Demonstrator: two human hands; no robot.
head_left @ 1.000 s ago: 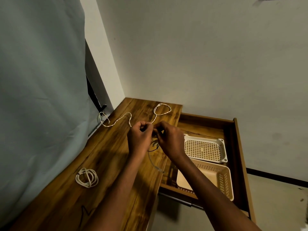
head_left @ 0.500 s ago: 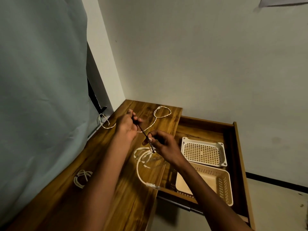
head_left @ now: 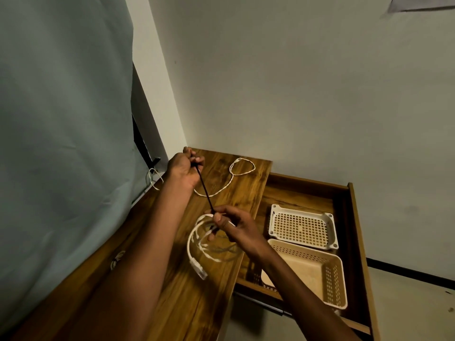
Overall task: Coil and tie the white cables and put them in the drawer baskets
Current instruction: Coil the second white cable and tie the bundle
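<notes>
At the far left a grey curtain (head_left: 61, 143) hangs beside the table (head_left: 187, 303), and a small coil (head_left: 117, 259) of white cable lies on the wood near it, mostly hidden behind your left forearm. Further back, a loose cable (head_left: 229, 178) snakes over the far end of the table, one end at the curtain's edge and the other forming a loop near the table's right edge.

Your left hand (head_left: 184, 171) is raised over the far part of the table, its grip curled tight around the upper end of a black tie (head_left: 205, 190). The tie runs taut and slanted down to your right hand (head_left: 234, 227), whose grip pinches the lower end of it together with the bundle (head_left: 199, 242) of white cable. The bundle's loops hang below your right fingers above the table, and a plug (head_left: 200, 269) dangles at the lowest point.

To the right, the drawer (head_left: 354, 217) stands pulled out. Inside it sit two baskets side by side: a white basket (head_left: 302, 227) further from you, and a beige basket (head_left: 327, 274) nearer you, touching it. Your right forearm crosses over the beige one's near corner.
</notes>
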